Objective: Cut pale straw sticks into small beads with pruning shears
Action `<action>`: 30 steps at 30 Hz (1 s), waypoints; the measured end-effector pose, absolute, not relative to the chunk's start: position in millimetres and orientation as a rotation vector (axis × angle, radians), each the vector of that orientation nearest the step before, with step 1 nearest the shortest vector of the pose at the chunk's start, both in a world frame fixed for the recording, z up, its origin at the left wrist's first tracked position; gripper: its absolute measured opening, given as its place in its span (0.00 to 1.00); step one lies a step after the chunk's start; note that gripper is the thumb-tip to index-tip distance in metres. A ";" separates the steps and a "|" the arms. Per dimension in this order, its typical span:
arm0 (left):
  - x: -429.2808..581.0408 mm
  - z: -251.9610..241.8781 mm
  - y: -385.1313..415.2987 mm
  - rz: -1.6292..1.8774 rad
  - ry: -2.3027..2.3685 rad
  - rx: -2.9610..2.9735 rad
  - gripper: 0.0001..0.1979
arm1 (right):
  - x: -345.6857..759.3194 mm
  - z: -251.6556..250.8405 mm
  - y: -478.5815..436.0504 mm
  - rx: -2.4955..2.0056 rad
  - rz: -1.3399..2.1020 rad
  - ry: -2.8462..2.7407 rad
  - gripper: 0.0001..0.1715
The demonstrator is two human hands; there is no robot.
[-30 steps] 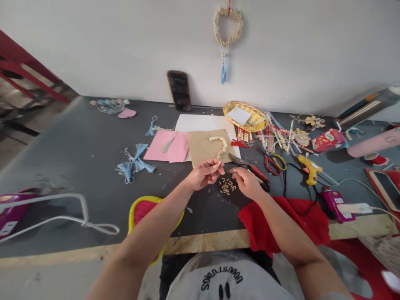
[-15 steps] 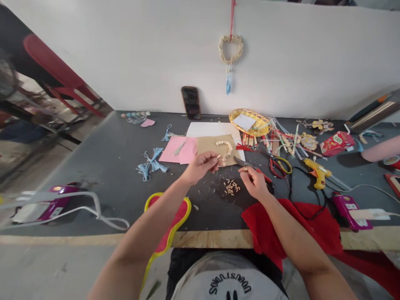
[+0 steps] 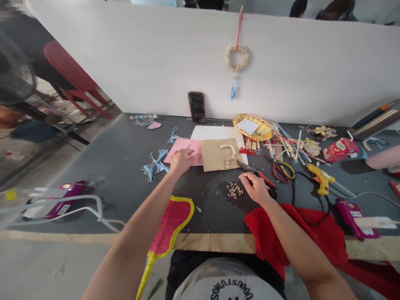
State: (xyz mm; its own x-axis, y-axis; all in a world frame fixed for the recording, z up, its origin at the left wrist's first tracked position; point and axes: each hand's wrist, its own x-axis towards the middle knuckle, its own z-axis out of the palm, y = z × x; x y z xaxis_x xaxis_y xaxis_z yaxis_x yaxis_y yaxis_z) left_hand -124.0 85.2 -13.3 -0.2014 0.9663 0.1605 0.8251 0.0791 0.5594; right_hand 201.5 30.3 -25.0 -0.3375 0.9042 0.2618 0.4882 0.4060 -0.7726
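Note:
My left hand reaches over the pink paper, fingers stretched and slightly bent beside a slim pale object that they mostly cover. My right hand is closed in a pinch, with a small pale piece showing at its fingertips. Just left of it lies a loose pile of short pale wooden bits. On the brown cardboard, a curved row of pale pieces forms a hook shape. Red-handled pliers rest behind my right hand, partly hidden.
Blue tassels lie left. A phone leans on the white panel, where a heart-shaped wreath hangs. Rightward are a yellow basket, scissors, a yellow glue gun, a power strip and red cloth.
My left hand has moved left from beside the curved row to the pink paper. My right hand stays in nearly the same place, still pinched. The camera view has shifted slightly.

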 end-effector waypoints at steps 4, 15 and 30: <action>-126.1 -8.1 109.5 0.992 2.128 1.735 0.24 | 197.4 -22.6 24.7 -1.238 0.729 -1.906 0.13; -113.6 4.0 238.5 1.389 2.215 1.199 0.43 | 184.2 -28.1 22.3 -1.078 0.805 -1.995 0.18; -99.1 0.6 328.3 1.479 2.427 1.013 0.42 | 183.2 -29.3 22.0 -1.034 0.849 -2.102 0.16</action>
